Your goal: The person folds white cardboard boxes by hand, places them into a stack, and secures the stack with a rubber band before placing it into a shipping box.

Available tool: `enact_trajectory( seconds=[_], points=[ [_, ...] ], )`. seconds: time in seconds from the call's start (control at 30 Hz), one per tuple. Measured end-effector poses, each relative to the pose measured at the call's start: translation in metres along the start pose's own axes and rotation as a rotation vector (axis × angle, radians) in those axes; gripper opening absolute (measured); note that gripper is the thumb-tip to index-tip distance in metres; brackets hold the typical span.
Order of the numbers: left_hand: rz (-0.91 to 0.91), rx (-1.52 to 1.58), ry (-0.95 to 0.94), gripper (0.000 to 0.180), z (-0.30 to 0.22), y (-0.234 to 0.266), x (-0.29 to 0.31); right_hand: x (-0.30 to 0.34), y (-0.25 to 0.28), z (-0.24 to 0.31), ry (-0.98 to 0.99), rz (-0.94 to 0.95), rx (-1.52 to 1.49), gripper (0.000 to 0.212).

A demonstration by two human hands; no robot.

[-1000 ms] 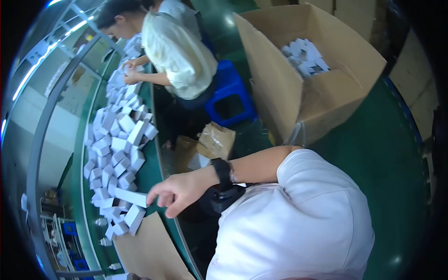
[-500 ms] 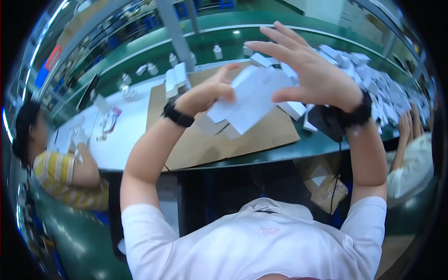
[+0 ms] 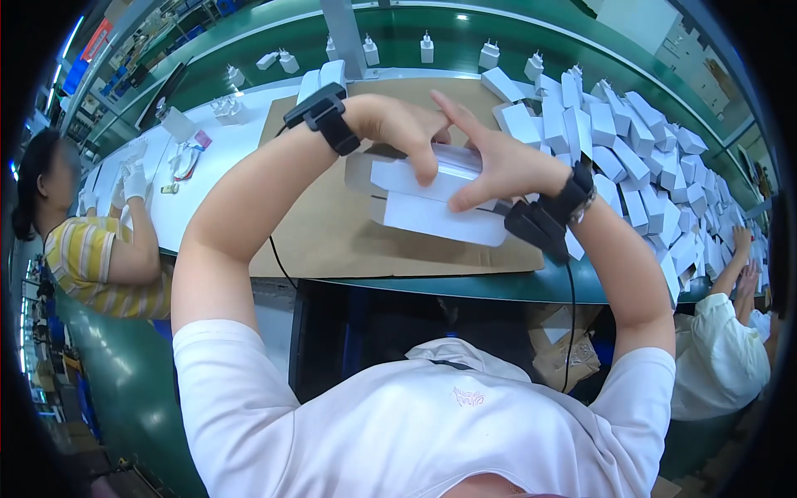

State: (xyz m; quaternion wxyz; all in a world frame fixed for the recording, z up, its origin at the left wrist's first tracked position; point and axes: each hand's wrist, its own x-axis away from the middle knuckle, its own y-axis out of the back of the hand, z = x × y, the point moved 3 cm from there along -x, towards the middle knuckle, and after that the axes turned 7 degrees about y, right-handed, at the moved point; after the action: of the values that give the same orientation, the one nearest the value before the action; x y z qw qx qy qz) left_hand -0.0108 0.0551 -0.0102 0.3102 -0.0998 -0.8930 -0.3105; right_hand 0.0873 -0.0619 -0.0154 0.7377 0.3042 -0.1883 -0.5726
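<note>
Over the brown cardboard sheet (image 3: 332, 236) I hold a white carton (image 3: 440, 217) that is partly folded, with flaps standing out at its left and front. My left hand (image 3: 403, 129) grips its far left side, the thumb pressing on the upper panel. At the carton's right side, my right hand (image 3: 510, 162) has its thumb on the near panel and its fingers on the far side. The carton's inside is mostly hidden by my fingers. Each wrist wears a black strap with a dark device.
A large heap of white boxes (image 3: 639, 145) covers the right side. White plug adapters (image 3: 427, 48) stand in a row on the green conveyor beyond. A few boxes (image 3: 320, 79) lie at the back left. Co-workers sit on both sides; the left one wears white gloves (image 3: 134, 181).
The flat-looking white carton has been opened into a box shape. My right hand has come down from raised, spread fingers onto it, and my left hand now grips its far side.
</note>
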Motion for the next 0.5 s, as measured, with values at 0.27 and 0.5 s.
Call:
enact_trajectory(
  seconds=[0.27,0.5],
  points=[
    [-0.966,0.446,-0.260,0.060,0.035,0.048,0.035,0.014,-0.032,-0.037,-0.381,-0.382,-0.934,0.114],
    [-1.028,0.320,0.280,0.088,0.085,-0.043,-0.011,0.002,-0.041,-0.089,-0.402,-0.402,-0.534,0.055]
  ],
)
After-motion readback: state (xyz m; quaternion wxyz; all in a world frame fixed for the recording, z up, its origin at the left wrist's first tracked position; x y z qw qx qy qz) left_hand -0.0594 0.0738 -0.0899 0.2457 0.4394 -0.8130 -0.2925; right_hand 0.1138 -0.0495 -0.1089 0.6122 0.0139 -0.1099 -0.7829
